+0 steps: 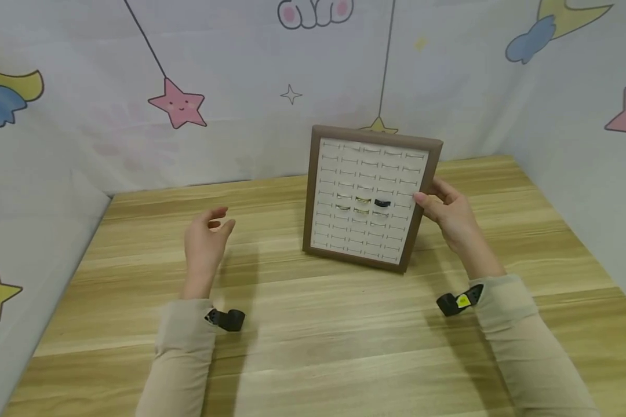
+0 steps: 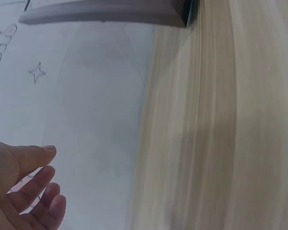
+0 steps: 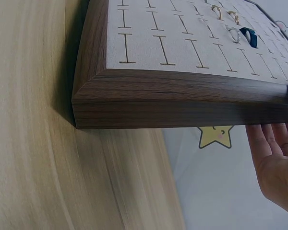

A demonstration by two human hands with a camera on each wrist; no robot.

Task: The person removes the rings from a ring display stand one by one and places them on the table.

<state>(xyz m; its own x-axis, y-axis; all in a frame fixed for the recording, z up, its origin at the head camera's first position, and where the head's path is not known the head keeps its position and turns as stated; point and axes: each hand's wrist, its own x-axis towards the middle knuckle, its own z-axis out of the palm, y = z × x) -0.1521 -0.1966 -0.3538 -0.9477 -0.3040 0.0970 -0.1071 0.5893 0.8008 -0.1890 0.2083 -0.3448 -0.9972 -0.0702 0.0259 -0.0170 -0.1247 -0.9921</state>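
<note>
A brown wood-framed ring display board (image 1: 365,237) stands tilted up on the table, its pale slotted face toward me. Several rings sit in slots near its middle, among them a black ring (image 1: 382,203) and a gold-coloured ring (image 1: 363,200). My right hand (image 1: 451,217) grips the board's right edge, thumb on the front and fingers behind. In the right wrist view the frame's dark side (image 3: 182,112) shows close up, with the fingers under it. Left of the board, my left hand (image 1: 206,237) is held above the table with loosely bent fingers and nothing in it.
The wood-grain table (image 1: 313,347) runs back to a white cloth wall (image 1: 229,133) printed with stars and moons. Each sleeve cuff carries a black wrist camera, the left one (image 1: 229,319) and the right one (image 1: 451,303).
</note>
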